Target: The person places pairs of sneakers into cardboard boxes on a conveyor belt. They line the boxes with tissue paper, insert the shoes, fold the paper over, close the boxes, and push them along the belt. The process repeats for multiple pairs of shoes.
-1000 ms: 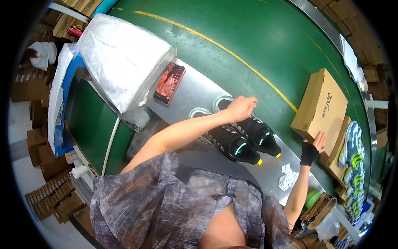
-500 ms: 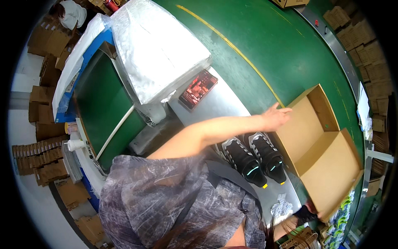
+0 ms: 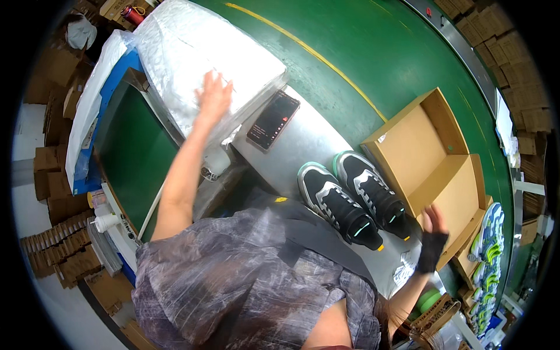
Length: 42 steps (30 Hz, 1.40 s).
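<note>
My left hand is open with spread fingers, over or on the white sheets wrapped in clear plastic. I cannot tell whether it touches them. My right hand, in a black wrist wrap, is beside the near edge of an open brown shoebox. Its fingers look stretched and slightly blurred, with nothing seen in them. Between my hands, a black and grey sneaker and its mate stand side by side on the metal table. The shoebox's lid is folded back toward the right.
A phone with a dark screen lies by the white stack. Small white paper slips lie near my right wrist. Several white, blue and green shoes line the right side. A green surface with a yellow line stretches beyond the table.
My left hand has left the shoebox's edge and swung left to the white stack. My right hand has risen from the lid's near corner. The phone's screen has changed from red to dark.
</note>
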Each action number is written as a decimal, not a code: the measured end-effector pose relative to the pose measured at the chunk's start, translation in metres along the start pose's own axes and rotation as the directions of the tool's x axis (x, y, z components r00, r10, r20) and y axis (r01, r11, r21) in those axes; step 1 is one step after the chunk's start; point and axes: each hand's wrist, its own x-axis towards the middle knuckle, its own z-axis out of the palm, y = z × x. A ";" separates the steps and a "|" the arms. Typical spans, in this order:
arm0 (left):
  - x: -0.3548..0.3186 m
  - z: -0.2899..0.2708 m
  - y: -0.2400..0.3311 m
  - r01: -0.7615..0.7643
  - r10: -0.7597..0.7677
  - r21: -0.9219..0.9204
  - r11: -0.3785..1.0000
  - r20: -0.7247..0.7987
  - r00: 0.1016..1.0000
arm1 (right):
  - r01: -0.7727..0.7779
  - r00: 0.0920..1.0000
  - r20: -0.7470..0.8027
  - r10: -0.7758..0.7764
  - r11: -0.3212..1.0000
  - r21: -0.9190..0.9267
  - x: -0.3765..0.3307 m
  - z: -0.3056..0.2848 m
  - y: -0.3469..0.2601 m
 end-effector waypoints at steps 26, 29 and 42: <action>0.110 -0.177 0.198 -0.823 0.742 -0.192 0.535 -0.358 0.566 | 0.344 0.752 0.415 -0.512 0.842 0.416 0.077 0.148 -0.141; 0.100 -0.151 0.296 -0.486 0.662 -0.819 0.307 -0.183 0.727 | 0.349 0.918 -0.027 -0.396 0.772 0.531 0.085 0.124 -0.156; 0.060 0.034 0.288 -0.903 0.913 -0.135 0.409 0.061 0.404 | 0.409 0.331 -0.938 0.104 0.880 0.242 0.105 -0.112 0.044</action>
